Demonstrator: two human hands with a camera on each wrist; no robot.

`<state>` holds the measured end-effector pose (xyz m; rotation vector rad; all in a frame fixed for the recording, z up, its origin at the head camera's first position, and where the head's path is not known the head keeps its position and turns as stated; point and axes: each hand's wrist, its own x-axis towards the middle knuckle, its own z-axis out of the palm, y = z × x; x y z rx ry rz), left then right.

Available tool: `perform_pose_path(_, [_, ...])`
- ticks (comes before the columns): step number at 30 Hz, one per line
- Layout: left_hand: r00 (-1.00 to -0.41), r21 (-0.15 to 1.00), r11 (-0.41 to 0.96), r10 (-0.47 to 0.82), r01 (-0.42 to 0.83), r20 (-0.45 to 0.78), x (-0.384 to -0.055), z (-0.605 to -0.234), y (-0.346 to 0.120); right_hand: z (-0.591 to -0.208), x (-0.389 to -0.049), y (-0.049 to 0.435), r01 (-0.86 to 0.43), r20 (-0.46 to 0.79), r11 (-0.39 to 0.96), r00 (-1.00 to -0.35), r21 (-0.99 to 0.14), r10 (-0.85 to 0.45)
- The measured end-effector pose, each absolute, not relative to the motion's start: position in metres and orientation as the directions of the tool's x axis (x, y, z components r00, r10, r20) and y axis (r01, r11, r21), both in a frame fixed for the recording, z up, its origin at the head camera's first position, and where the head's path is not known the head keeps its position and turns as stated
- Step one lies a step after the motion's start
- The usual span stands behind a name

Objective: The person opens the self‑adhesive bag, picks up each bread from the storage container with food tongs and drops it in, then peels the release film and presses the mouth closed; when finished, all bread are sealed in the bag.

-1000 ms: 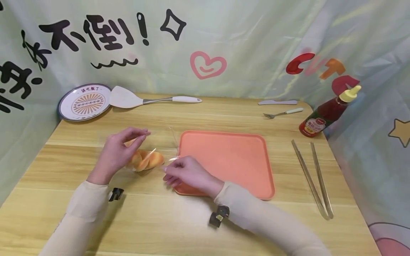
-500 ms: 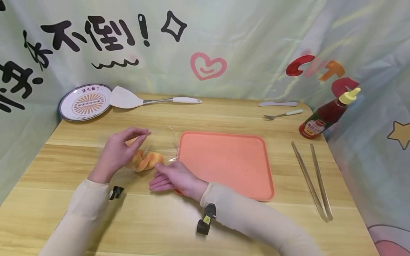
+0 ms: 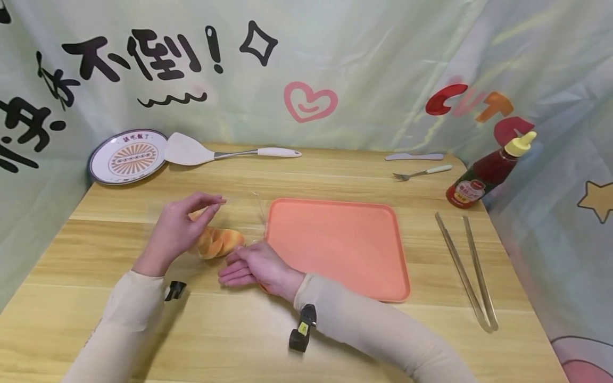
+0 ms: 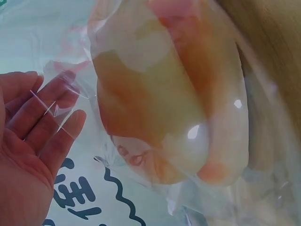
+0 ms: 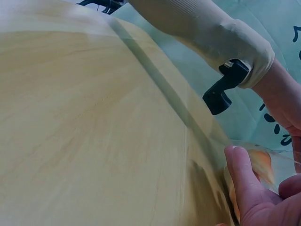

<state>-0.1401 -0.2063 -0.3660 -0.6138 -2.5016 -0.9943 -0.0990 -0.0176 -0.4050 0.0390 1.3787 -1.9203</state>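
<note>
The left hand (image 3: 179,226) arches over the bread (image 3: 221,243), back upward, index and thumb tips close together. Clear film crosses its extended fingers in the left wrist view; whether they pinch it, I cannot tell. The right hand (image 3: 258,268) comes in low from the opposite side, fingers straight and pointing left, thumb apart, apparently gripping nothing. Between the hands the bread lies inside a clear bag (image 4: 178,200) on the bench (image 3: 230,340). The film rises toward the left fingers, probably to hold it off the bread; the right hand, just beside, seems placed to steady the near side.

The right hand overlaps a corner of the coral tray (image 3: 337,250). Farther out sit spread tongs (image 3: 488,308), a sauce bottle (image 3: 486,178), a fork (image 3: 423,172) and a knife (image 3: 414,157). At back left, a spatula (image 3: 230,153) overlaps the rim of a plate (image 3: 128,157). All these keep to the edges, presumably out of the hands' way.
</note>
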Motion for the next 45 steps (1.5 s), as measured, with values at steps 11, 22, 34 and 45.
perform_pose_path(11, [-0.821, 0.543, 0.653, 0.229, 0.528, 0.523, -0.140, -0.364, -0.210, -0.403, -0.104, -0.017, 0.466, -0.370, -0.091, -0.793, -0.880, -0.484])
perform_pose_path(22, [-0.769, 0.560, 0.616, 0.121, 0.554, 0.628, -0.136, -0.349, -0.207, -0.385, -0.121, 0.000, 0.242, -0.228, 0.010, -0.899, -0.970, -0.373])
perform_pose_path(34, [-0.737, 0.624, 0.558, -0.033, 0.547, 0.675, -0.120, -0.317, -0.186, -0.340, -0.132, 0.042, -0.267, 0.161, 0.280, -0.923, -0.922, -0.349])
perform_pose_path(45, [-0.664, 0.627, 0.413, -0.068, 0.661, 0.745, -0.097, -0.288, -0.152, -0.302, -0.132, 0.076, -0.496, 0.421, 0.280, -0.860, -0.822, -0.287])
